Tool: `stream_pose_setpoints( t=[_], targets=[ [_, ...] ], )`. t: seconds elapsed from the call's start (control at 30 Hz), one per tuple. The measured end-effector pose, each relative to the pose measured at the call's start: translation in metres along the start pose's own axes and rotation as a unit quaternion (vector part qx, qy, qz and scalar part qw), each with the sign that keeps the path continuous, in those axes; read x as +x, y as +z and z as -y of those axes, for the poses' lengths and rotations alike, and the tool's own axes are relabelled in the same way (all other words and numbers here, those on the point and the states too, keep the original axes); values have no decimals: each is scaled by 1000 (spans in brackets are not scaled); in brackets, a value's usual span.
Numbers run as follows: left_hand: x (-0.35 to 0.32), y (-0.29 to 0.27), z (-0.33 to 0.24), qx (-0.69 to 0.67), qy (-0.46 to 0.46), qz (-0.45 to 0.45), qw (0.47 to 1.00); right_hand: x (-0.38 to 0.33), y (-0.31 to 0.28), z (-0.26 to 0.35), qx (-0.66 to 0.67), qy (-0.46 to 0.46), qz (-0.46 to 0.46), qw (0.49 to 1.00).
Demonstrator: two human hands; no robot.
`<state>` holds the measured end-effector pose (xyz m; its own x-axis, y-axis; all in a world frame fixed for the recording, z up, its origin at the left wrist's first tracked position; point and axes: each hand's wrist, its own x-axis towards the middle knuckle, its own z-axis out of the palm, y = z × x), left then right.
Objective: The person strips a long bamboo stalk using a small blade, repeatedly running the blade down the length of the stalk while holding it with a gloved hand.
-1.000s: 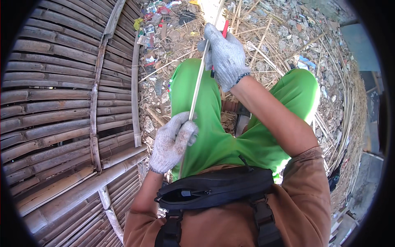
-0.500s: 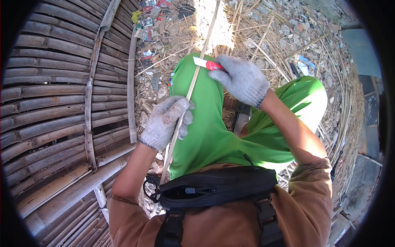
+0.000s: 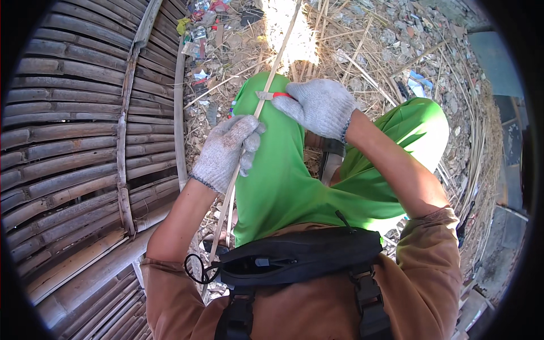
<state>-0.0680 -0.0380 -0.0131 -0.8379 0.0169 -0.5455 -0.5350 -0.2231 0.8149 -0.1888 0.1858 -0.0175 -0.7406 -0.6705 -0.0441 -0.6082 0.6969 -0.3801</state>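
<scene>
My left hand [image 3: 226, 152], grey knit glove, is wrapped around a thin bamboo strip [image 3: 271, 72], fingers closed on it approx mid-length. Strip runs from near-left, by my waist, up to far-centre, lying across my left knee, tilted slightly right at the far end. My right hand [image 3: 321, 105], same type of glove, is closed on a red-handled knife [image 3: 273, 95]; blade points left and meets the strip just beyond my left hand. Hands are close but not touching. Can't tell how deep the blade sits in the strip.

Green trousers [image 3: 283, 170] under both hands, knees apart. Black waist bag [image 3: 294, 260] at near-centre against my brown shirt [image 3: 419, 283]. Left side: bamboo slat panel [image 3: 73, 141], w/ cross battens. Far & right: ground covered w/ bamboo offcuts and litter [image 3: 385, 45], loose strips bundled along the right edge.
</scene>
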Motion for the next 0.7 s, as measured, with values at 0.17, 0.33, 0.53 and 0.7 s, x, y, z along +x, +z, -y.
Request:
stream_pose_setpoints(
  t=[0.17, 0.33, 0.53, 0.7],
  targets=[
    [-8, -1, 1, -28, -16, 14, 999, -3, -2, 6, 3, 8, 13, 1000],
    [-27, 1, 6, -16, -14, 18, 1000, -2, 0, 3, -5, 14, 5, 1000],
    [-44, -12, 16, -16, -22, 11, 1000, -1, -2, 4, -10, 12, 14, 1000],
    [-24, -8, 15, -30, 14, 20, 999, -3, -7, 12, -7, -13, 38, 999]
  ],
)
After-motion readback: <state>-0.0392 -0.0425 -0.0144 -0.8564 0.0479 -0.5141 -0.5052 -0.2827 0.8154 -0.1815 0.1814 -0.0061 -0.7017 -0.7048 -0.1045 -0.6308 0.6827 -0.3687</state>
